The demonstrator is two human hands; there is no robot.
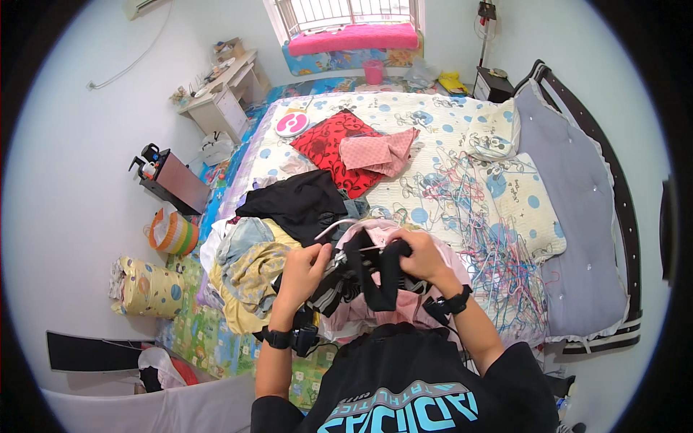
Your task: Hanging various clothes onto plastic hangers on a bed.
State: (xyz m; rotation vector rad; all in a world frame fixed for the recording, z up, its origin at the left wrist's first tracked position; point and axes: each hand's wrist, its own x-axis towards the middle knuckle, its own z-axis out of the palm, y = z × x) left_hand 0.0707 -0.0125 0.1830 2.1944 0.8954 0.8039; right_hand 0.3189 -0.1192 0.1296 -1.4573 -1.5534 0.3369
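Nearest me, the black garment (390,276) sags between my hands, its dangling length running near to far. My right hand (420,255), the closer one, is clamped on its far end. My left hand (309,265) is closed; its contents I cannot tell. Beyond is a curved pale hanger (333,226).

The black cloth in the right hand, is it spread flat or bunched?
Bunched: the black cloth is gathered in the right hand and hangs down as a narrow loop.
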